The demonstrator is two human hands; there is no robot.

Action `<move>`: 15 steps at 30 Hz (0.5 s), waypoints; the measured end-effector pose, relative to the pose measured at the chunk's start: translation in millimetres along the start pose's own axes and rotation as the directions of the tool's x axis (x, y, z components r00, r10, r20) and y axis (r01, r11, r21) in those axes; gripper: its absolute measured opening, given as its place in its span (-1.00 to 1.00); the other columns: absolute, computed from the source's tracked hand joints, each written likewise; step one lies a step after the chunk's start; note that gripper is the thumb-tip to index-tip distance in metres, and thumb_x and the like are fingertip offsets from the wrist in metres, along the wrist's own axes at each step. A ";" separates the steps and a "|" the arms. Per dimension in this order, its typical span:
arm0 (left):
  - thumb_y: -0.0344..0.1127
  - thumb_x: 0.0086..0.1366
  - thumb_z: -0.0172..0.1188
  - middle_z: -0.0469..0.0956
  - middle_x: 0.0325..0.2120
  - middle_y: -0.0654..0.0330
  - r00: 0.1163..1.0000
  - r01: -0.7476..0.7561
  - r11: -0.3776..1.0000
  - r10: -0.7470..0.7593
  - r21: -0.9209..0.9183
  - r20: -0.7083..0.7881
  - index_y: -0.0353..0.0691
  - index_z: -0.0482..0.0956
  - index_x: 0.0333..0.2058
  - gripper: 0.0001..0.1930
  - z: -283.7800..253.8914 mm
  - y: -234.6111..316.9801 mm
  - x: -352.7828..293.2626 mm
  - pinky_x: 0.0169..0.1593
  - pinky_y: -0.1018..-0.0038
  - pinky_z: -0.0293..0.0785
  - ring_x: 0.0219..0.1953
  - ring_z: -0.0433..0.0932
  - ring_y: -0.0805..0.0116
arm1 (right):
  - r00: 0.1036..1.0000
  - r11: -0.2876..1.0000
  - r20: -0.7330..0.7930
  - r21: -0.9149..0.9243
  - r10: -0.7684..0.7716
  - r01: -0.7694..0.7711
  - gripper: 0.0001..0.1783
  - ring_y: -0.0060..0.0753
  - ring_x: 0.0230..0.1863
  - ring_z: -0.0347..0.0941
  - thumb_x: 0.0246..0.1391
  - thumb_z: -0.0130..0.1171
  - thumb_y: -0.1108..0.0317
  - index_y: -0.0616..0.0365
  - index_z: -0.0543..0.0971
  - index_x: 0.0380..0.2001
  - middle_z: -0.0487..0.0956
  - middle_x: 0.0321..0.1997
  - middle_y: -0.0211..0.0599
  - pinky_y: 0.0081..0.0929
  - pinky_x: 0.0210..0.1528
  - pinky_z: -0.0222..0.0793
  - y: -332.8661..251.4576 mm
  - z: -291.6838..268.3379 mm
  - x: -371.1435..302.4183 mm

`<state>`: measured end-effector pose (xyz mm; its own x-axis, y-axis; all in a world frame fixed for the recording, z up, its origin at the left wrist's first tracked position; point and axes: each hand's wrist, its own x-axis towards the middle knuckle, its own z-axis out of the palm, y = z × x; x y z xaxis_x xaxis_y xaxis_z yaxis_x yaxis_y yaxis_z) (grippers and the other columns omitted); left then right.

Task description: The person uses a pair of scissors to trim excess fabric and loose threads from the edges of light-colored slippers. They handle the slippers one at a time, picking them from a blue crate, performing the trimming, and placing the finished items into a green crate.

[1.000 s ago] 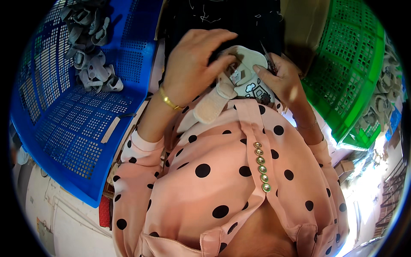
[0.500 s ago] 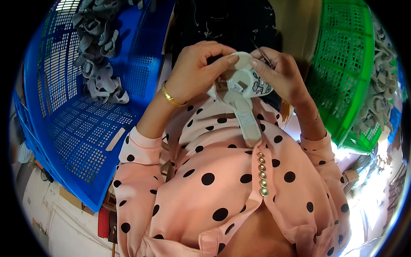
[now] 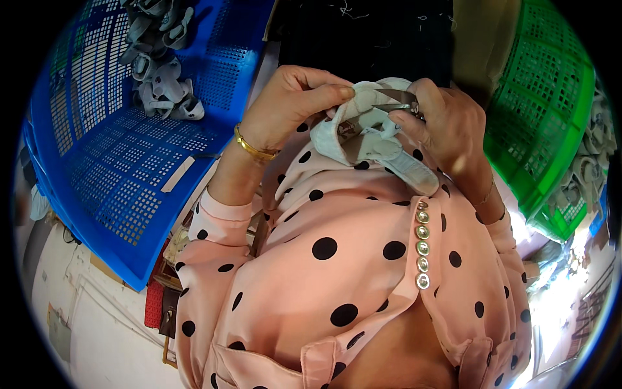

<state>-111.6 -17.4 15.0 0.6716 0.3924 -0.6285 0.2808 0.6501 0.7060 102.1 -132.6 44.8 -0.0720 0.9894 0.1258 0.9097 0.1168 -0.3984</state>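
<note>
In front of my chest is a white sandal upper (image 3: 334,139), its pale strap hanging down to the right over my spotted shirt. My left hand (image 3: 291,97) pinches its upper edge between thumb and fingers. Small metal scissors (image 3: 392,106) sit in my right hand (image 3: 447,120), blades apart and pointing left at the upper's top edge. I cannot tell whether the blades touch it. The right fingers partly cover the scissors' handles and the right side of the upper.
A blue plastic basket (image 3: 120,214) stands at my left with a heap of grey-white uppers (image 3: 168,87) and a pale strip (image 3: 178,174) in it. At my right is a green basket (image 3: 544,97), with more uppers (image 3: 586,168) beyond its near wall. Dark cloth (image 3: 366,45) with thread scraps lies ahead.
The upper has turned, and its strap has swung to the right. My right hand no longer pinches the upper's edge; the scissors' blades now point left across it. My left hand keeps its pinch.
</note>
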 end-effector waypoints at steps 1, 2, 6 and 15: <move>-0.33 0.21 0.29 0.62 -0.53 0.31 1.000 -0.001 1.000 0.001 -0.007 -0.001 -0.30 0.70 -0.27 -0.82 0.5 -1.0 0.4 -0.46 0.76 0.33 -0.55 0.46 0.67 | 1.000 1.000 0.009 -0.019 0.003 -0.003 -0.56 -0.26 -0.68 0.40 -0.06 0.32 -0.04 0.05 0.39 -0.54 0.44 -0.71 -0.36 -0.41 -0.63 0.28 -0.9 -0.5 1.0; -0.34 0.21 0.29 0.62 -0.53 0.31 1.000 -0.003 1.000 0.003 -0.013 -0.001 -0.29 0.70 -0.27 -0.82 0.9 -2.4 0.6 -0.46 0.76 0.33 -0.55 0.46 0.67 | 1.000 0.999 0.018 -0.039 0.006 -0.005 -0.56 -0.27 -0.68 0.40 -0.07 0.33 -0.03 0.05 0.39 -0.55 0.43 -0.71 -0.36 -0.42 -0.63 0.28 -2.4 -0.8 2.0; -0.34 0.20 0.29 0.62 -0.53 0.31 1.000 0.012 0.999 -0.012 -0.041 -0.006 -0.27 0.71 -0.26 -0.83 1.8 -2.7 -0.9 -0.45 0.75 0.36 -0.54 0.48 0.66 | 1.000 0.999 0.030 -0.053 0.008 -0.006 -0.57 -0.30 -0.68 0.40 -0.10 0.35 0.00 0.04 0.39 -0.59 0.41 -0.74 -0.37 -0.43 -0.60 0.30 -6.6 1.8 7.9; -0.35 0.20 0.29 0.57 -0.61 0.35 1.000 -0.010 0.997 0.008 -0.077 -0.016 -0.26 0.71 -0.26 -0.84 5.5 -6.7 -2.4 -0.55 0.77 0.20 -0.59 0.42 0.71 | 0.999 0.998 0.050 -0.062 0.000 0.003 -0.61 -0.30 -0.70 0.40 -0.06 0.33 0.02 0.02 0.41 -0.61 0.39 -0.78 -0.36 -0.44 -0.60 0.31 -5.1 6.4 9.7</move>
<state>-111.3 -26.3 13.5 0.6629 0.4082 -0.6277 0.2204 0.6948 0.6846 94.1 -123.1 42.3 -0.0918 0.9925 0.0803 0.9330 0.1139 -0.3412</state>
